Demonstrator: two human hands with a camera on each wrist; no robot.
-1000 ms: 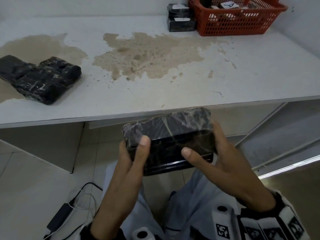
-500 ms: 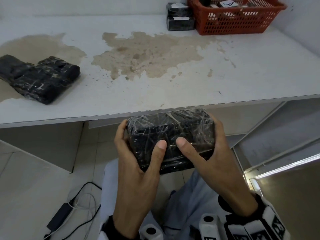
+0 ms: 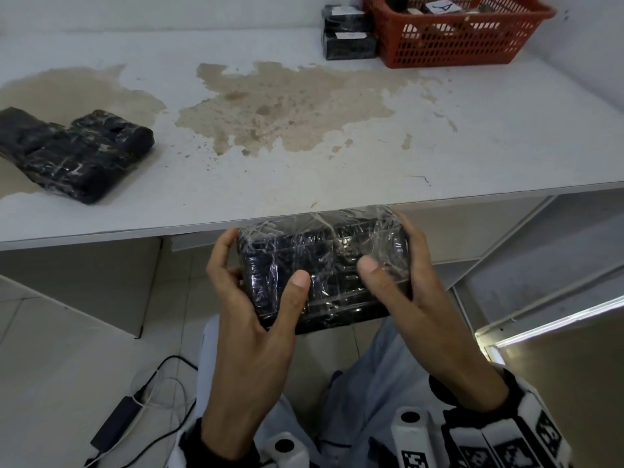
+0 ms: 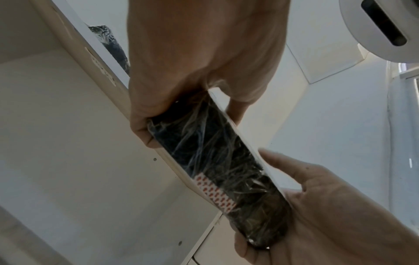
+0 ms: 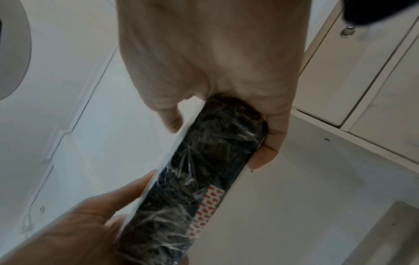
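A black bundle wrapped in clear film (image 3: 324, 265) is held in front of the table's front edge, above my lap. My left hand (image 3: 256, 298) grips its left end, thumb on the top face and fingers underneath. My right hand (image 3: 415, 285) grips its right end the same way. In the left wrist view the wrapped bundle (image 4: 222, 172) shows a red-and-white patterned strip on its side. In the right wrist view the wrapped bundle (image 5: 197, 188) shows the same strip, with my right hand's fingers (image 5: 269, 143) curled round its far end.
The white table (image 3: 472, 136) carries brown stains. Another black wrapped pack (image 3: 77, 153) lies at its left. A red basket (image 3: 452, 35) stands at the back right beside two stacked black boxes (image 3: 347, 35). A power adapter with cables (image 3: 118, 423) lies on the floor.
Both hands have raised the bundle slightly towards the table edge and turned it so its wider top face shows. The thumbs have shifted closer together on top.
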